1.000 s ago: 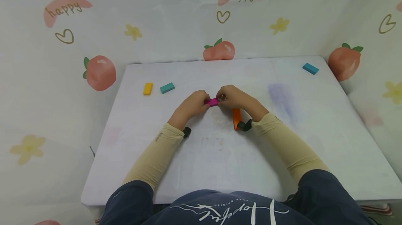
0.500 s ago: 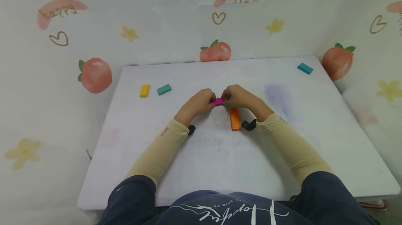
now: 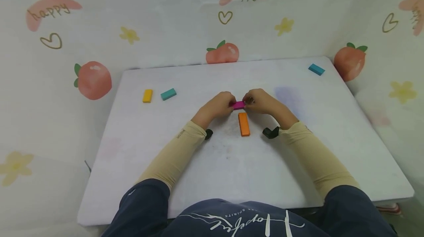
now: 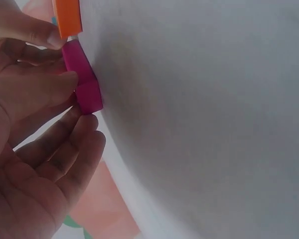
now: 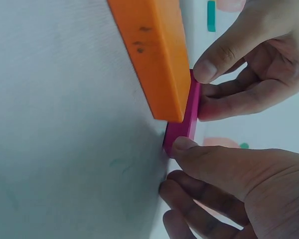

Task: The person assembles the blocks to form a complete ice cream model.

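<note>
A magenta block [image 3: 239, 105] lies on the table just beyond the far end of an orange block [image 3: 244, 124]. My left hand [image 3: 217, 106] pinches its left end, and my right hand [image 3: 265, 103] pinches the right end. In the right wrist view the thumb of my right hand [image 5: 229, 184] presses the near end of the magenta block [image 5: 182, 130], while the left hand [image 5: 254, 59] holds the far end. The orange block [image 5: 157, 59] is touched by neither hand.
On the white table [image 3: 198, 178], a yellow block [image 3: 147, 96] and a teal block [image 3: 168, 94] lie at the back left. A blue block [image 3: 316, 69] lies near the back right corner. A patterned cloth [image 3: 179, 20] hangs behind the table.
Both hands and the magenta block have shifted right relative to the orange block, now fully uncovered by the right hand. The whole head view has also drifted slightly.
</note>
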Demonstrator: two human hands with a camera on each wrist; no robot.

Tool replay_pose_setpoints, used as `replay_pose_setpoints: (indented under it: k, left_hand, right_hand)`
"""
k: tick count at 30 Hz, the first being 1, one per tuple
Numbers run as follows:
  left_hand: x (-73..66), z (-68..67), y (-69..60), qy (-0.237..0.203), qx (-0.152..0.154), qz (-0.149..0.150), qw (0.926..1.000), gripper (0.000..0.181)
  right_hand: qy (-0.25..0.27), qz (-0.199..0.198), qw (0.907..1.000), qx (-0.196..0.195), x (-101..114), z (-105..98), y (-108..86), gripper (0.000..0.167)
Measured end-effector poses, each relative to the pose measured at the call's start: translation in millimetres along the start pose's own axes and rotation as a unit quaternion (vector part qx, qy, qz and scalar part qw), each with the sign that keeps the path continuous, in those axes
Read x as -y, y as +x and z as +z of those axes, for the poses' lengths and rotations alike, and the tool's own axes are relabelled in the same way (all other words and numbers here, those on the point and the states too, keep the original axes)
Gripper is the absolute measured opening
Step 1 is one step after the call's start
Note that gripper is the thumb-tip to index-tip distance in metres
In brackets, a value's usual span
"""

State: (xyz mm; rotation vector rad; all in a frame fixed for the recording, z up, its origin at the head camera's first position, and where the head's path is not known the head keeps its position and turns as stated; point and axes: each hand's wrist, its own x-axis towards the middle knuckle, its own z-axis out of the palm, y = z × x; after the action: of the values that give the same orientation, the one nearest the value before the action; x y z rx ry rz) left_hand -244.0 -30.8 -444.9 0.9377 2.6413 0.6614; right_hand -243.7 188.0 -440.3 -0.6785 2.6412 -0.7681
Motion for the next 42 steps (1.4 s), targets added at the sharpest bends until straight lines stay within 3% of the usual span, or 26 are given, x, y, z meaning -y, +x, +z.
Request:
replay_pose_setpoints:
  k: [7,19,25,32,42]
  left_hand:
    - [-3.0,7.3,3.9,-0.019,0.011,-0.003,0.9998,0.023]
    - [-11.0,9.8,-4.1,-0.02,0.009,0.014,0.9996,0.024]
    - [-10.7,12.9,-5.7,-0.007,0.001,0.026,0.9996,0.024]
    - [-10.3,13.4,-8.2,-0.003,0.002,0.02,0.9998,0.025]
    - [-11.1,15.6,-3.8,0.004,-0.006,0.024,0.9997,0.022]
  right_hand:
    - [-0.003,-0.003,0.9999,-0.009,-4.5,2.5,-12.6,0.028]
    - [0.011,0.005,0.9998,-0.015,-1.5,6.0,-25.4,0.03]
    - [0.002,-0.003,0.9998,-0.022,-0.1,7.6,-27.7,0.03]
    - [0.001,-0.002,0.9997,-0.026,0.8,10.4,-27.8,0.031]
    - [-0.002,0.004,0.9996,-0.028,-0.5,10.4,-28.0,0.031]
